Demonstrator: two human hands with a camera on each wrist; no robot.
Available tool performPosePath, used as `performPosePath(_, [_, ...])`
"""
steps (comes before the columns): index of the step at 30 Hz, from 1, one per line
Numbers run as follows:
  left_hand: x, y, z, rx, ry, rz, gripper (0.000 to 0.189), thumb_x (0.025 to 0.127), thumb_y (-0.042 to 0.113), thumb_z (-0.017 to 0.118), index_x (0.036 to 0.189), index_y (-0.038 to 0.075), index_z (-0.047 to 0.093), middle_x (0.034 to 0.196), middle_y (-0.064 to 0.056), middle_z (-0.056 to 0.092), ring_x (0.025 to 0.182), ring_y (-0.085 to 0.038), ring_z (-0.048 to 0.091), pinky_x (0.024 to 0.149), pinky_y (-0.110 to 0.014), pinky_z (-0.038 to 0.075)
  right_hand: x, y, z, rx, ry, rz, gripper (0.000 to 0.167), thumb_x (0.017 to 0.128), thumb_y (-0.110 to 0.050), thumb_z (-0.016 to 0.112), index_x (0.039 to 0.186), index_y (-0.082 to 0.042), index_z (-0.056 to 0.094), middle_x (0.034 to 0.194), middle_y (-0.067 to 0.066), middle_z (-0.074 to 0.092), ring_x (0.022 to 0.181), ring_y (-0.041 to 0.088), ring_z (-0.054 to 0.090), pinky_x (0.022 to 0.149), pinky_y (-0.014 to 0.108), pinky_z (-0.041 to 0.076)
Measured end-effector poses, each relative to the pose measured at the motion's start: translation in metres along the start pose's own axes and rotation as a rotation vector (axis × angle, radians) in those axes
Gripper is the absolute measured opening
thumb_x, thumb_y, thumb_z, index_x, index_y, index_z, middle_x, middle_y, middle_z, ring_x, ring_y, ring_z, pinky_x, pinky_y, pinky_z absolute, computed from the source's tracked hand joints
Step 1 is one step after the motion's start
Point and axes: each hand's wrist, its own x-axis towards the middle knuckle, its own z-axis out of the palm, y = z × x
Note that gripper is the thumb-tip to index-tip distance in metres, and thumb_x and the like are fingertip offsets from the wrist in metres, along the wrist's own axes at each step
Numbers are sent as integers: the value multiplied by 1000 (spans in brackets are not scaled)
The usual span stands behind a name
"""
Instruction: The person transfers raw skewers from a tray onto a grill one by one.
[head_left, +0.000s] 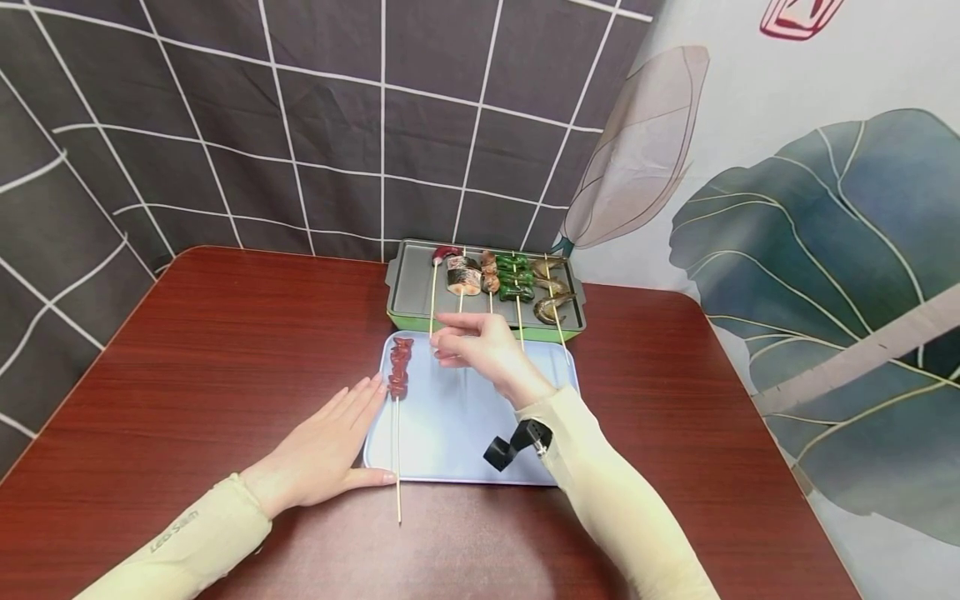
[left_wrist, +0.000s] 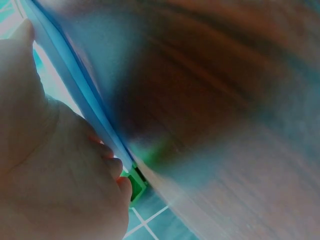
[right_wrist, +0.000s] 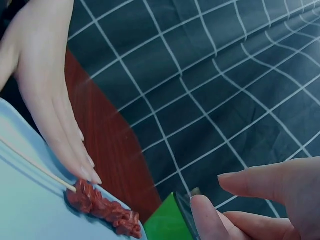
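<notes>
My left hand (head_left: 322, 454) rests with straight fingers along the left edge of the pale blue tray (head_left: 480, 425), thumb near its front corner. On the tray's left side lies a skewer of red meat pieces (head_left: 400, 367), its bare stick reaching past the front edge. My right hand (head_left: 480, 346) is over the tray's back edge, its fingertips beside the lower stick end of the skewer with a dark red piece (head_left: 444, 252). In the right wrist view, a gap shows between the thumb (right_wrist: 205, 217) and index finger.
Behind the tray stands a grey-topped grill with a green base (head_left: 408, 283). Across it lie a fish-like chunk skewer (head_left: 463, 275), a brown piece skewer (head_left: 490, 273), a green pepper skewer (head_left: 514, 277) and a shrimp skewer (head_left: 551, 292). The reddish wooden table (head_left: 247, 358) meets a checked cloth.
</notes>
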Motion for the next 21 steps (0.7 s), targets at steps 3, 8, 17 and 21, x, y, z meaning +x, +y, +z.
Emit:
performPosePath(3, [0,0,0,-1,3,1,107,93,71,55,154,-13,29,160,-26,30,148,-40,27,120,-52,25,-7,0,-1,10,-19,-28,45,93,2,65,138,8,58,106,20,72,90,27,74,80,37,61])
performPosePath(8, [0,0,-1,-5,4,0,106,93,71,55,154,-13,29,160,-26,30,148,-40,27,120,-52,25,-17,-2,-4,28,-39,-51,47,94,-4,69,138,8,58,112,22,70,93,30,74,82,39,61])
performPosePath(17, [0,0,0,-1,-1,4,106,93,70,55,153,-13,30,160,-26,30,149,-40,26,120,-52,24,-33,0,-7,20,-77,-36,44,96,-10,70,136,6,61,116,19,72,101,31,73,85,39,60])
performPosePath(21, [0,0,0,8,1,9,106,93,70,56,153,-13,30,160,-27,31,148,-40,26,120,-52,24,-40,3,-7,20,-89,-22,42,96,-11,71,134,5,63,115,18,72,103,30,72,88,38,59])
